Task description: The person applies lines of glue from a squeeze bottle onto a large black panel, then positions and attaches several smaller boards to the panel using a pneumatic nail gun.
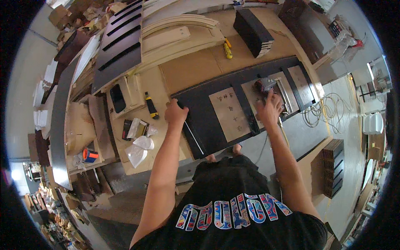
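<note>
A long black slatted panel lies across the worktable, with brown board showing between its crosspieces. At its far left corner, my left hand has its fingers curled over the panel's edge; what lies under the fingers is partly hidden. A thin pale strip runs along that end of the panel. My right hand is over the right half of the panel, fingers spread beside a nail gun resting there. A hose runs down near my right forearm.
Beyond the panel stand a stack of dark boards and a yellow-handled tool. To the left lie a phone, a black-and-yellow utility knife and a plastic bag. Coiled hose and stacked slatted pieces are at the right.
</note>
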Demonstrator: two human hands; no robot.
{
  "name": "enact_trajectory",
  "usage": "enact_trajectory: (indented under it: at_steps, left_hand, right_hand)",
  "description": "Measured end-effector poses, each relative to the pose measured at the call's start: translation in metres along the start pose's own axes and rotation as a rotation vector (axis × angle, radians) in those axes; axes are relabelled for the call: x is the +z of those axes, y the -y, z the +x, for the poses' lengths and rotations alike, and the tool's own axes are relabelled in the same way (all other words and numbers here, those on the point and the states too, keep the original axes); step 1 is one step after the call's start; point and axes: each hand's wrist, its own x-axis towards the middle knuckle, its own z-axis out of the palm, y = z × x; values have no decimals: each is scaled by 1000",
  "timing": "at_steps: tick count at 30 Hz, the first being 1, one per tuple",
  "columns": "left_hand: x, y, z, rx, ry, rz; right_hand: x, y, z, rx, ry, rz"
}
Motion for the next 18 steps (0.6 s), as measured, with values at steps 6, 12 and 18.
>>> enact_trajectory:
  at_steps: [6, 12, 18]
  left_hand:
    - [-37, 4, -11, 177, 72, -621]
    - [-51, -7, -13, 68, 298, -1324]
    - [-20, -5, -2, 83, 506, -1335]
  right_hand:
    - [-40, 84, -115, -226, 749, 915]
    - [-51, 108, -148, -55, 1063, 1147]
    - [-80, 107, -147, 57, 994, 868]
